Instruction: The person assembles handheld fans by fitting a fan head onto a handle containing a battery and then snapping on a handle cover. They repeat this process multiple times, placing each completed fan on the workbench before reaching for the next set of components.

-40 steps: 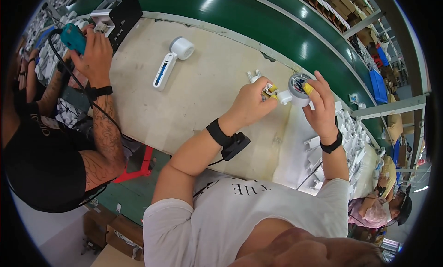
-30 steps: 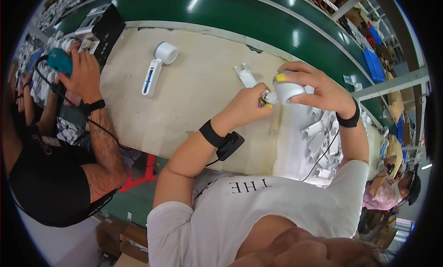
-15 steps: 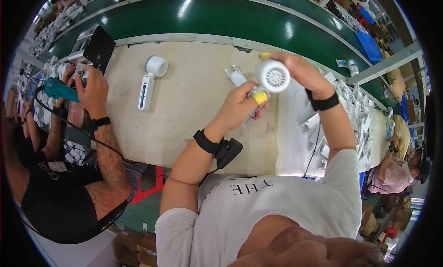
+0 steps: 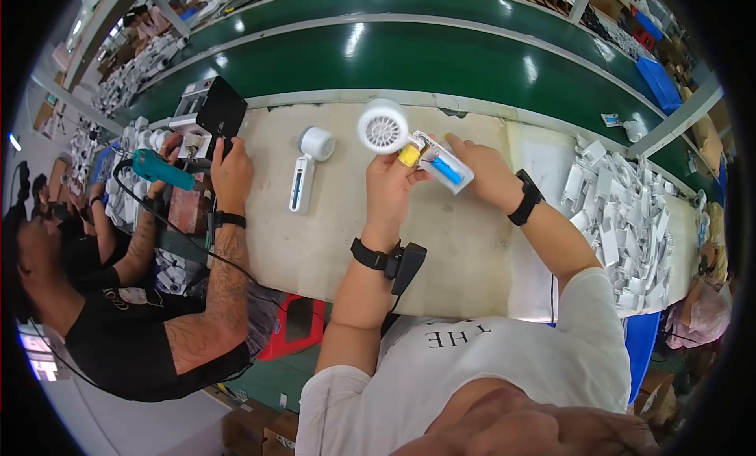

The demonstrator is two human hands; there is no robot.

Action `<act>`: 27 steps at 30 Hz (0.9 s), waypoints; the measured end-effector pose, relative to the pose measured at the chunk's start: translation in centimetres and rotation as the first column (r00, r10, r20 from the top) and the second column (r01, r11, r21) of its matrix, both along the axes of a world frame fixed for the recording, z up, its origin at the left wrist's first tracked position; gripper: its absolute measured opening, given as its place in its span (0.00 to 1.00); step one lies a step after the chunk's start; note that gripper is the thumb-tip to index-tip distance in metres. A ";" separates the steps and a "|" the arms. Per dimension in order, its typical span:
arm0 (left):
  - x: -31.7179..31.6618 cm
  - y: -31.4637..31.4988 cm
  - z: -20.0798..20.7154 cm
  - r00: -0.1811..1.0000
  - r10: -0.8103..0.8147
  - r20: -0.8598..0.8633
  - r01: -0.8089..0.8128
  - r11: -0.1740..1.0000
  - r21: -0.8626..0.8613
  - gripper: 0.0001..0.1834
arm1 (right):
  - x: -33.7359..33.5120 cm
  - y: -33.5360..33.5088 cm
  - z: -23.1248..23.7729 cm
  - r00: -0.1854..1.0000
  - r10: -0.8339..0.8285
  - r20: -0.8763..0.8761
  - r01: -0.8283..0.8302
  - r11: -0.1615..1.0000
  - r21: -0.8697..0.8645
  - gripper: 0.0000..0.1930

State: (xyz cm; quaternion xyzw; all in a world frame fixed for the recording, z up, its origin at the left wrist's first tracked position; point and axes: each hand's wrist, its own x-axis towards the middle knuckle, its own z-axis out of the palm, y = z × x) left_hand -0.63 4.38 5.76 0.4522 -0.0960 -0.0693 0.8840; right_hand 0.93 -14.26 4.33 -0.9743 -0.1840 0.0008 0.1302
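Observation:
My left hand (image 4: 387,190) grips a white handheld fan (image 4: 383,127) just below its round, grilled head. A yellow cover wraps my left thumb. From the head the fan's white handle (image 4: 447,169) slants down to the right, with a blue strip along it and small inner parts showing near the neck. My right hand (image 4: 487,171) is closed around the handle's far side; its fingertips are partly hidden. To the left, a second white fan (image 4: 302,184) with a dark-blue strip lies on the table, touched by neither hand.
White plastic parts (image 4: 614,228) are heaped on the table's right side. At left, a co-worker's hand (image 4: 232,172) is beside a black-and-silver device (image 4: 213,113), near a teal power tool (image 4: 161,169). A green conveyor (image 4: 441,62) runs behind the table (image 4: 331,259).
Both hands and the fan have shifted left relative to the table. My right hand has come down from the fan head to the handle. The loose white shell no longer shows on the table.

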 end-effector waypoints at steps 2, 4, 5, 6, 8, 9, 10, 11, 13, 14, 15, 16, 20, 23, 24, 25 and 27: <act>0.2 -0.3 -0.4 0.999 0.040 -0.004 -0.040 0.996 -0.078 0.16 | -0.3 -0.8 -0.3 0.987 -0.087 0.139 0.070 0.990 0.120 0.22; 0.3 -0.5 -0.9 0.998 0.056 0.003 -0.056 0.995 -0.084 0.16 | -0.4 -1.9 -0.7 0.979 -0.171 0.112 0.142 0.963 0.228 0.23; 0.3 -0.7 -1.0 0.998 0.055 0.009 -0.054 0.995 -0.078 0.16 | -0.6 -2.4 -0.7 0.969 -0.194 0.156 0.127 0.924 0.359 0.24; 0.3 -1.0 -1.1 0.997 0.079 0.008 -0.078 0.992 -0.100 0.15 | -0.9 -2.7 -0.8 0.955 -0.223 0.195 0.104 0.869 0.484 0.25; 0.5 -1.4 -1.9 0.995 0.102 0.007 -0.100 0.989 -0.113 0.15 | -2.8 -1.7 2.1 0.959 -0.273 0.074 0.181 0.793 0.581 0.25; 0.9 -1.4 -2.9 0.971 0.232 0.056 -0.223 0.966 -0.132 0.14 | -3.5 -1.4 2.5 0.967 -0.205 0.153 0.076 0.801 0.594 0.26; 1.1 -1.6 -3.4 0.932 0.349 0.101 -0.331 0.930 -0.158 0.14 | -4.2 -1.2 3.0 0.962 -0.146 0.232 -0.022 0.802 0.597 0.26; 0.9 -1.6 -3.1 0.936 0.338 0.102 -0.322 0.935 -0.148 0.14 | -4.7 -1.1 3.6 0.961 -0.159 0.228 -0.012 0.796 0.605 0.26; 0.5 -1.3 -2.2 0.915 0.383 0.127 -0.363 0.919 -0.156 0.14 | -5.5 -0.7 4.7 0.943 -0.150 0.298 -0.028 0.853 0.520 0.27; 0.6 -1.2 -2.5 0.917 0.377 0.134 -0.358 0.922 -0.146 0.14 | -5.7 -0.7 5.0 0.941 -0.159 0.299 -0.026 0.847 0.530 0.27; 0.7 -1.0 -3.1 0.883 0.434 0.179 -0.437 0.899 -0.029 0.15 | -5.9 -0.7 5.2 0.947 -0.189 0.261 -0.006 0.800 0.600 0.27; 0.7 -1.2 -2.9 0.846 0.480 0.231 -0.509 0.857 0.082 0.15 | -6.1 -0.8 5.3 0.951 -0.218 0.221 0.017 0.747 0.664 0.27; -0.1 -2.0 -1.7 0.922 0.343 0.181 -0.362 0.928 0.091 0.13 | -6.2 -0.9 5.3 0.948 -0.152 0.279 -0.085 0.724 0.684 0.28; -0.8 -2.8 -1.4 0.970 0.217 0.114 -0.215 0.976 -0.024 0.18 | -6.6 0.3 5.5 0.889 -0.128 0.440 -0.159 0.814 0.558 0.29; -1.0 -3.0 -1.4 0.972 0.205 0.118 -0.205 0.979 -0.013 0.18 | -6.7 0.7 5.3 0.893 -0.106 0.438 -0.161 0.833 0.530 0.28; -1.1 -3.1 -1.5 0.982 0.165 0.093 -0.159 0.985 -0.074 0.19 | -6.7 1.0 5.2 0.897 -0.083 0.434 -0.163 0.850 0.500 0.28; -1.3 -3.1 -1.4 0.991 0.112 0.070 -0.103 0.987 -0.127 0.19 | -6.8 1.2 5.6 0.886 -0.106 0.451 -0.135 0.872 0.470 0.27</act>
